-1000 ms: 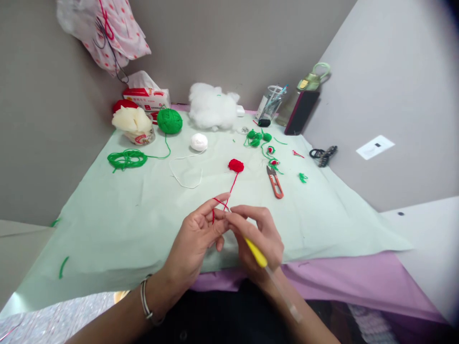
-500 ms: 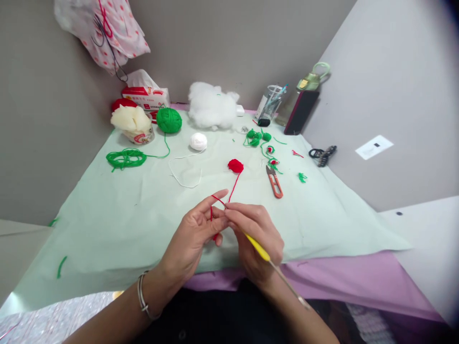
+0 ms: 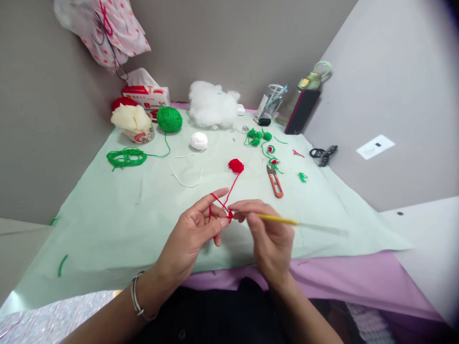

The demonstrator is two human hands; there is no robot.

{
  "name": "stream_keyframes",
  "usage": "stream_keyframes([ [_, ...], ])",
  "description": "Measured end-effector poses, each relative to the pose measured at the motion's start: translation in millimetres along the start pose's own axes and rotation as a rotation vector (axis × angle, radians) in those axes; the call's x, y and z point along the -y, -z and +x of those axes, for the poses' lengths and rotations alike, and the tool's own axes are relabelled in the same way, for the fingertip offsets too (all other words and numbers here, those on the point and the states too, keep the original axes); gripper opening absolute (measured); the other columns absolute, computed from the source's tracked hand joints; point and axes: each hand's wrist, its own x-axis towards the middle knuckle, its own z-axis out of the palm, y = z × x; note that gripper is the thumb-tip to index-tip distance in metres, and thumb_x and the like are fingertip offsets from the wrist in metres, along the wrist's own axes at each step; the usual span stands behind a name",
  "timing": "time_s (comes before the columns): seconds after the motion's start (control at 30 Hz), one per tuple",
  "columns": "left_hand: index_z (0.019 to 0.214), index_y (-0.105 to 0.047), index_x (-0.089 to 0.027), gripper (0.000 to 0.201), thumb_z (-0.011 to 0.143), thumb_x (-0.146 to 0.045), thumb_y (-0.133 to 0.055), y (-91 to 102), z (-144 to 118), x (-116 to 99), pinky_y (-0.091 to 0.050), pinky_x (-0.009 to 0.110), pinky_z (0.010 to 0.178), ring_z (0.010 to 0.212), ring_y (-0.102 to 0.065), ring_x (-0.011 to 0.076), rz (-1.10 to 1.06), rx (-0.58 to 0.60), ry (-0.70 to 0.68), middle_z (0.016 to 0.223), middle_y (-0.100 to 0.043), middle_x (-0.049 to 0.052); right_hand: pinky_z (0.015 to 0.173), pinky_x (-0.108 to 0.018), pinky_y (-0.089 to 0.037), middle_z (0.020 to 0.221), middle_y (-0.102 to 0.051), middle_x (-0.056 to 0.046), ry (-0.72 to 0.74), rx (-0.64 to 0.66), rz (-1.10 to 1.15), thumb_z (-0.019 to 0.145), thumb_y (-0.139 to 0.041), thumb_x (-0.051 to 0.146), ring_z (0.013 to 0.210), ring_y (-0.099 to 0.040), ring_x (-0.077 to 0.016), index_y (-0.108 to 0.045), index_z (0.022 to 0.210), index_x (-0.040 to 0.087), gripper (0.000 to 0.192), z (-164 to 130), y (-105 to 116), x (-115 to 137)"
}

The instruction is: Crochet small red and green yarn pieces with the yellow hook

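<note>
My left hand (image 3: 199,224) pinches a small red crocheted piece (image 3: 230,215) between thumb and fingers, with red yarn looped over the raised forefinger. From there the yarn (image 3: 233,188) runs up to a small red ball (image 3: 235,166) on the cloth. A crochet hook (image 3: 278,219) with a yellow handle lies nearly level in my right hand (image 3: 270,234), which is closed round it. Its tip meets the red piece, though the fingers partly cover that spot. Orange thread snips (image 3: 275,182) rest to the right, beyond my hands.
On the pale green cloth (image 3: 118,224) sit a green yarn ball (image 3: 169,119), a white ball (image 3: 199,141), white stuffing (image 3: 213,105) and small green pieces (image 3: 255,137). A cup (image 3: 138,131), tissue pack (image 3: 147,95), clear tumbler (image 3: 271,102), phone (image 3: 303,112) and bottle (image 3: 309,82) stand along the back.
My right hand has shifted right, and the hook has swung from a steep slant to nearly level. The red piece now shows between the hands. My left hand stays almost in place.
</note>
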Motion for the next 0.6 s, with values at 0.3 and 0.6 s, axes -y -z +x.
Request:
stream_keyframes([
  [0.3, 0.123, -0.082, -0.022, 0.041, 0.082, -0.024, -0.088, -4.2, 1, -1, -0.042, 0.017, 0.052, 0.05, -0.035, 0.0009, -0.124, 0.037, 0.124, 0.081, -0.062, -0.004, 0.075, -0.032, -0.061, 0.1, -0.082, -0.005, 0.02, -0.081, 0.084, 0.103, -0.063, 0.016, 0.087, -0.074, -0.0182, -0.08, 0.108, 0.027, 0.021, 0, -2, -2],
  [0.6, 0.125, -0.081, -0.026, 0.043, 0.082, -0.022, -0.089, -3.0, -1, -3, -0.046, 0.017, 0.054, 0.061, -0.051, 0.0069, -0.057, -0.05, -0.014, 0.081, -0.063, -0.003, 0.077, -0.034, -0.063, 0.105, -0.079, -0.008, 0.212, 0.061, -0.204, 0.105, -0.056, 0.014, 0.087, -0.075, -0.019, -0.073, 0.122, 0.024, 0.026, -5, 2, 2],
])
